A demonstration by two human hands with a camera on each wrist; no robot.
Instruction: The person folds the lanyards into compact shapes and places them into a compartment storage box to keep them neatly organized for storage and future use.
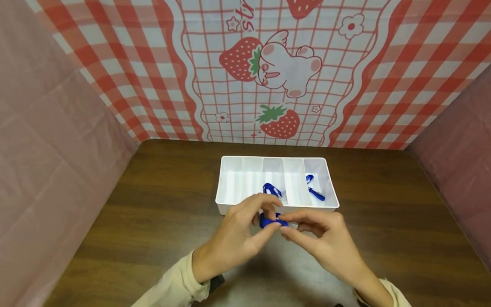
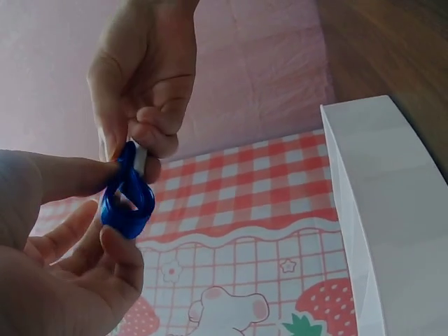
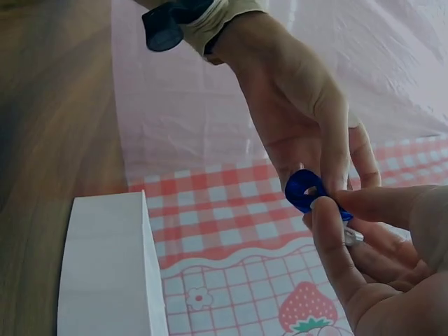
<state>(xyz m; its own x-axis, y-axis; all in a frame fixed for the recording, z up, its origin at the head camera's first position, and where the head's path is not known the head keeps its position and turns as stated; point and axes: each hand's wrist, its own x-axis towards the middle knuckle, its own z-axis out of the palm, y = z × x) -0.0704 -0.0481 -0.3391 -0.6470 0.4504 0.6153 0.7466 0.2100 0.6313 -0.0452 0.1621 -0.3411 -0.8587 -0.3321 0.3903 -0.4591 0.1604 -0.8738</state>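
Both hands meet over the table just in front of a white tray. Between them is a small looped blue strap (image 1: 266,221) with a clear whitish end piece (image 3: 353,236). My left hand (image 1: 239,230) pinches the strap between thumb and fingers. From the other side, my right hand (image 1: 326,238) pinches its narrow end, by the whitish piece. In the left wrist view the blue strap (image 2: 124,220) shows as a rounded loop with a gap through its middle. Fingers hide part of it.
The white tray (image 1: 278,209) is divided into several compartments. A similar blue strap (image 1: 271,189) lies in its middle compartment, and blue pieces (image 1: 316,194) lie in the rightmost one. Behind the brown wooden table (image 1: 165,204) hangs a red-checked strawberry cloth (image 1: 161,85); pink cloth (image 1: 57,149) flanks the sides.
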